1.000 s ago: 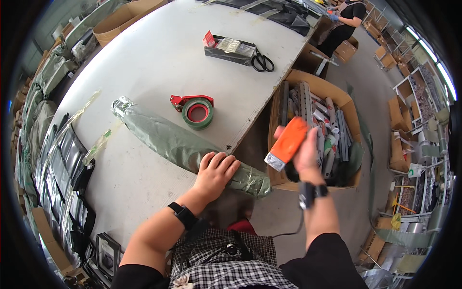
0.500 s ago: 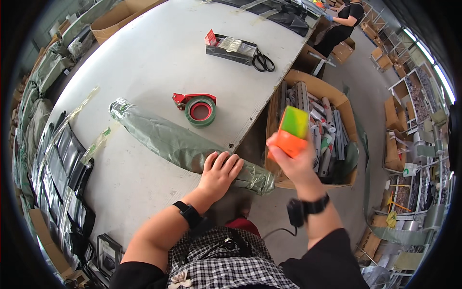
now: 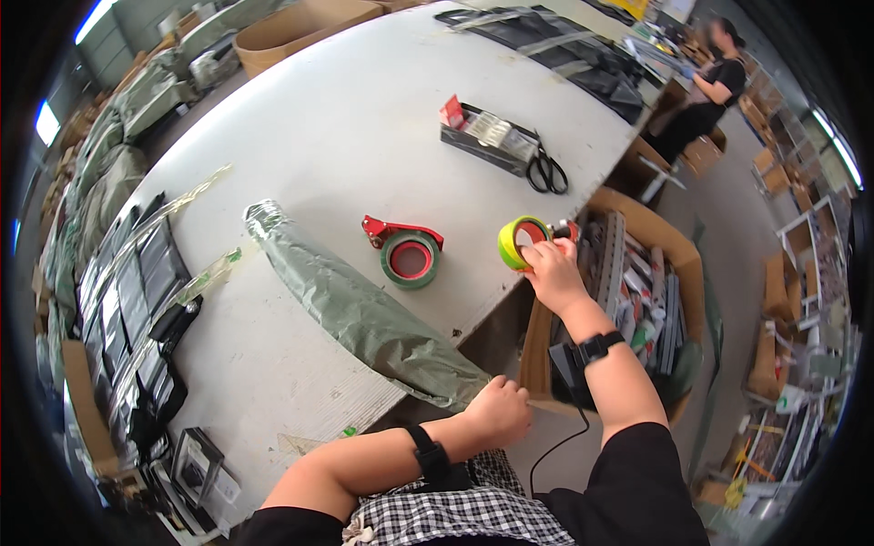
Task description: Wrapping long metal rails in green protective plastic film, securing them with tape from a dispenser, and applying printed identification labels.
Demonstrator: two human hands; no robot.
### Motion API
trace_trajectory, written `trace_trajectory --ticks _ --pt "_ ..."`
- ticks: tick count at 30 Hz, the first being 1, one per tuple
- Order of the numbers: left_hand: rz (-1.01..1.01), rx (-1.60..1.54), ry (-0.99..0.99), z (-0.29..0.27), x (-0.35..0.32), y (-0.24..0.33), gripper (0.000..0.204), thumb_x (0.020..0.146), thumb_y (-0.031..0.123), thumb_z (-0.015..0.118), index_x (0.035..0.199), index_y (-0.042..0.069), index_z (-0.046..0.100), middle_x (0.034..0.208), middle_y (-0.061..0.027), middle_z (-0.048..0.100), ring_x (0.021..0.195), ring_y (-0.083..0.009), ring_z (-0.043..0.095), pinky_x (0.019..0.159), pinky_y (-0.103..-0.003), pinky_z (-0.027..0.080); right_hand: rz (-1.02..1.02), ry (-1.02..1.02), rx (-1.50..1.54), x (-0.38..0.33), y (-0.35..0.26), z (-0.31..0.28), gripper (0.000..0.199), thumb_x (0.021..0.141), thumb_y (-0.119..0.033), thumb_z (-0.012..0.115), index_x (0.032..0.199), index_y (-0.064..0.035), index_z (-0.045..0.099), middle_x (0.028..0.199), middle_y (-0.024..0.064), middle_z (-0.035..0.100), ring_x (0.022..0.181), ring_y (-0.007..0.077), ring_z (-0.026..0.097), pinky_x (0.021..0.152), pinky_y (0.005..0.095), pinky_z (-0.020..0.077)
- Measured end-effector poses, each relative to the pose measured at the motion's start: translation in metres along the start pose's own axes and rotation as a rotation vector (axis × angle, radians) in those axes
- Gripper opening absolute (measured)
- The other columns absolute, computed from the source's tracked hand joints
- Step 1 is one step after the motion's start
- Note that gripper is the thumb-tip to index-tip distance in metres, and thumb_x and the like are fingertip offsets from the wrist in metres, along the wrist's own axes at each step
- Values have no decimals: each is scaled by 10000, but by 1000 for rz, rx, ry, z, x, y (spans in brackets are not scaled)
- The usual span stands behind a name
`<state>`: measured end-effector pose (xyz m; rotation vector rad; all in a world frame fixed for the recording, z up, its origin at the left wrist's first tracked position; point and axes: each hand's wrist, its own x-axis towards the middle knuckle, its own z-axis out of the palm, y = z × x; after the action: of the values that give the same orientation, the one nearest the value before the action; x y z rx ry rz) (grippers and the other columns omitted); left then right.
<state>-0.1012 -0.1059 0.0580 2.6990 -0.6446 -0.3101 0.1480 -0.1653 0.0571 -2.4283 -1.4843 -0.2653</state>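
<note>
1. Fingers [image 3: 539, 259] of the right hand [image 3: 553, 276] are curling around a yellow-green roll of tape with an orange core [image 3: 519, 242], gripping it right of the frame's centre, at the edge of the pale grey table [image 3: 300, 118].
2. Fingers of the left hand [image 3: 498, 411] are folding together over the near end of a long green plastic-wrapped bundle [image 3: 360, 309], low and centre in the frame.
3. That bundle is lying diagonally across the table, running up toward the left.
4. Near the middle, a red tape dispenser holding a green roll [image 3: 408, 253] is resting on the table, just left of the held roll.
5. Above it, black scissors [image 3: 546, 171] are lying beside a dark tray [image 3: 487, 138].
6. At the right, an open cardboard box of packaged parts [image 3: 642, 300] is sitting below the table edge.
7. Black watch-like bands are showing on both wrists.
8. Another person is standing in the upper right.
</note>
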Motion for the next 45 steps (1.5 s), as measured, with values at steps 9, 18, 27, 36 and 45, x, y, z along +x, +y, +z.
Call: trace_trajectory --ticks 9,18,27,36,45 --pt "-151 81 308 -4 -153 -15 135 778 350 705 872 253 702 1449 -76 503 1364 -297 429 1152 -502 308 25 -528 942 -21 -91 17 353 870 -287 761 1066 -15 649 979 135 688 899 262 683 806 363 540" --pt "-1097 -1912 1000 69 -178 37 592 877 301 791 1287 -11 501 1104 -99 640 921 -166 660 793 -288 576 323 -1285 1626 -74 -227 63 541 820 -251 836 1228 -5 580 1036 79 667 879 123 640 761 276 551" --pt "-1454 -781 983 52 -297 64 543 802 267 810 1263 60 612 918 -125 706 848 -279 673 774 -367 538 -24 -1517 1076 -34 -248 13 689 802 -400 821 1281 40 595 1110 136 718 950 226 694 838 352 540" --pt "-1755 196 1180 123 -504 38 287 726 120 815 983 65 701 964 -99 670 947 -329 624 840 -415 520 -506 -978 768 53 -383 -33 187 802 -214 781 884 -51 738 742 78 680 650 179 650 623 301 521" --pt "-1848 97 1290 116 -520 26 98 760 128 795 800 69 728 746 -78 682 716 -271 643 648 -350 513 -1236 -822 637 13 -580 82 272 852 -210 707 1079 -71 656 1157 107 642 1088 300 599 916 401 506"
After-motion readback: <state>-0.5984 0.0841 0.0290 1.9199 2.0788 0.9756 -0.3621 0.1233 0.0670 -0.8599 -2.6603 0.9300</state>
